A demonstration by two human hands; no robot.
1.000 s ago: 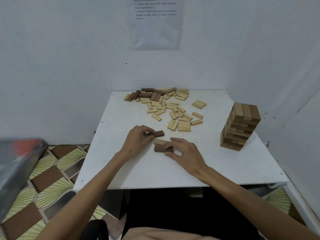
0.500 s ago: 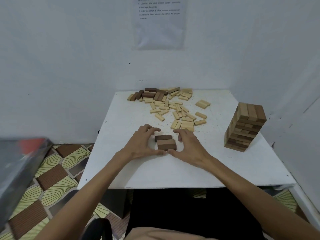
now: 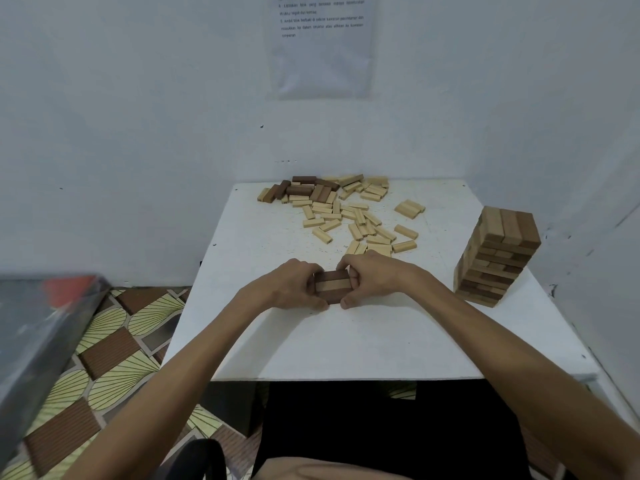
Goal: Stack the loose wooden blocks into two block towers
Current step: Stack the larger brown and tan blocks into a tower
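A row of three blocks [image 3: 331,285], dark, light and dark, lies side by side on the white table [image 3: 363,341] near its middle. My left hand [image 3: 287,285] presses against the row's left end and my right hand [image 3: 370,277] against its right end, squeezing the blocks together. A finished tower [image 3: 498,254] of mixed dark and light blocks stands at the table's right edge. Several loose light blocks [image 3: 360,220] and a few dark ones [image 3: 304,188] lie scattered at the back of the table.
White walls close in behind and to the right of the table, with a printed sheet [image 3: 320,43] taped up. A grey box with a red patch [image 3: 41,323] sits at the far left over a patterned floor [image 3: 114,355].
The loose dark block that my left hand held has joined the other two. Both hands have closed in on the row's ends and pushed the three blocks into one tight layer.
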